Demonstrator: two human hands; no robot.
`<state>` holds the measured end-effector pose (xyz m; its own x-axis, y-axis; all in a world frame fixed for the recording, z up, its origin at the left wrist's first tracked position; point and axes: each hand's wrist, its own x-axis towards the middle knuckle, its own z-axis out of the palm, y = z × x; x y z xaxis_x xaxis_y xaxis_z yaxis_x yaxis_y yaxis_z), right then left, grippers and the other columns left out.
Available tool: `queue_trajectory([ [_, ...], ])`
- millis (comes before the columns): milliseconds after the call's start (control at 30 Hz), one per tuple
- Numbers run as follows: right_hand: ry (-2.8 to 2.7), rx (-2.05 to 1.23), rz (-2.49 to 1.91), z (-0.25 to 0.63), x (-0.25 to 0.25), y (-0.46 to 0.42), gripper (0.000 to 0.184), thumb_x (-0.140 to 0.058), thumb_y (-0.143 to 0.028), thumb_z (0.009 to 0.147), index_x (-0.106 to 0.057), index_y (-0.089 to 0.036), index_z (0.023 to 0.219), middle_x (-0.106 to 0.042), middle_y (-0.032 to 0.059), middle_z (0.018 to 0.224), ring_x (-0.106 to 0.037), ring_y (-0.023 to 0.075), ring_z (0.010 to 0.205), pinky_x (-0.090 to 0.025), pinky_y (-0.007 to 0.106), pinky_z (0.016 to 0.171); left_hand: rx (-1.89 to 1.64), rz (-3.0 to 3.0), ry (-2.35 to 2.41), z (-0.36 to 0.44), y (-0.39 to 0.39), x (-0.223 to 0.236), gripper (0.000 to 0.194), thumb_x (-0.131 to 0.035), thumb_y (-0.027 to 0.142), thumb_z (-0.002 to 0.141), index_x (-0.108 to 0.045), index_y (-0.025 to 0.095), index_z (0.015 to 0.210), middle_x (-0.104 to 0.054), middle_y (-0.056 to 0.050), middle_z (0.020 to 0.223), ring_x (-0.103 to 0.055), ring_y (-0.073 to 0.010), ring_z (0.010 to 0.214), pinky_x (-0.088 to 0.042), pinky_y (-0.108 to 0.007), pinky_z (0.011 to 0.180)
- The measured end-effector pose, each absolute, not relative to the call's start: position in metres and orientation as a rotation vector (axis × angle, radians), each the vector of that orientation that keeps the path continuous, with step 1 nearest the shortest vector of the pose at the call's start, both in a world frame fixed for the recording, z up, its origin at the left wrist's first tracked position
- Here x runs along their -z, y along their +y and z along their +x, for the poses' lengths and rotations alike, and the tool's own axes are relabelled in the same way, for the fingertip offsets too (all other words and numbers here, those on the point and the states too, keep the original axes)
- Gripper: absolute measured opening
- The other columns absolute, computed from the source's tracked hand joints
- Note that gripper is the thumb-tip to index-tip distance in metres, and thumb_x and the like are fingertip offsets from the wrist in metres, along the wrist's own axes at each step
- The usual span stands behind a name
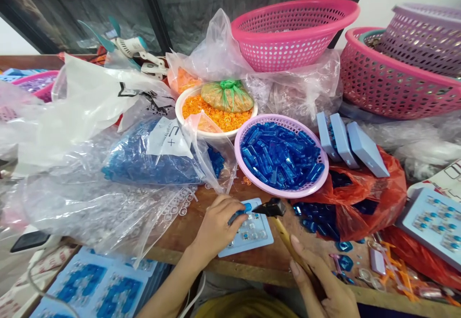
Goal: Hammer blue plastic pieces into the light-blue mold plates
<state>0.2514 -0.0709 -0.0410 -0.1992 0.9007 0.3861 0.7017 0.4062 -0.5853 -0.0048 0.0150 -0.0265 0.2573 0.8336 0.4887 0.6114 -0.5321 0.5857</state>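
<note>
Wooden workbench [173, 243] heaped with plastic bags [72, 202], left hand [216, 226] pinching a blue piece [239, 213], right hand [324, 289] gripping wooden-handled pliers [277, 217].

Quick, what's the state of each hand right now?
Left hand: closed, holding a blue plastic piece.
Right hand: closed, holding a wooden-handled hammer.

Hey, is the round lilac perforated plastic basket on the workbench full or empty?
Full: the lilac perforated plastic basket holds a heap of translucent blue rectangular pieces, which hide its floor.
</note>
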Motion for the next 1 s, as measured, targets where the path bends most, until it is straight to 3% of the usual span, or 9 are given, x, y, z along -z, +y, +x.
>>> queue_trajectory([
  [300, -2.147, -0.298, -1.265, 0.236, 0.037, -0.058, 0.050, -0.049, -0.014, 0.100, -0.044, -0.024, 0.149, -0.073, 0.0058, 0.129, -0.071, 0.0139, 0.115, -0.055, 0.018, 0.095, -1.079, 2.124, 1.362, -0.009, 0.015, 0.031, 0.007, -0.073, 0.019, 0.088, -0.072, 0.019, 0.095, -0.074, -0.005, 0.091, -0.067, -0.0208, 0.090, -0.055, -0.032, 0.082],
  [467, -2.169, -0.291, -1.263, 0.237, 0.036, -0.058, 0.052, -0.049, -0.012, 0.100, -0.042, -0.025, 0.150, -0.077, 0.0048, 0.117, -0.071, 0.0153, 0.115, -0.057, 0.020, 0.093, -1.006, 1.955, 1.449, -0.007, 0.015, 0.031, 0.020, -0.078, 0.010, 0.079, -0.073, 0.020, 0.095, -0.073, -0.004, 0.094, -0.065, -0.0217, 0.093, -0.053, -0.033, 0.084],
  [733, -2.155, -0.285, -1.236, 0.234, 0.032, -0.064, 0.061, -0.049, -0.012, 0.100, -0.035, -0.028, 0.157, -0.078, 0.0052, 0.104, -0.078, 0.0159, 0.097, -0.060, 0.018, 0.077, -0.918, 1.819, 1.547, 0.000, 0.012, 0.028, 0.023, -0.076, 0.004, 0.074, -0.070, 0.020, 0.089, -0.069, -0.002, 0.092, -0.061, -0.0227, 0.096, -0.050, -0.035, 0.088],
  [900, -2.197, -0.375, -1.193, 0.233, 0.036, -0.061, 0.057, -0.049, -0.012, 0.100, -0.039, -0.023, 0.155, -0.078, 0.0055, 0.106, -0.078, 0.0124, 0.084, -0.059, 0.017, 0.079, -0.888, 1.786, 1.553, 0.000, 0.013, 0.028, 0.021, -0.076, 0.005, 0.075, -0.071, 0.020, 0.088, -0.067, -0.003, 0.093, -0.061, -0.0233, 0.098, -0.050, -0.036, 0.089],
  [1000, -2.135, -0.290, -1.223, 0.235, 0.033, -0.063, 0.056, -0.053, -0.013, 0.099, -0.044, -0.025, 0.153, -0.078, 0.0062, 0.115, -0.079, 0.0151, 0.092, -0.060, 0.017, 0.079, -0.902, 1.804, 1.550, 0.000, 0.014, 0.030, 0.020, -0.074, 0.006, 0.076, -0.071, 0.021, 0.089, -0.067, -0.003, 0.093, -0.061, -0.0233, 0.098, -0.051, -0.037, 0.089],
])
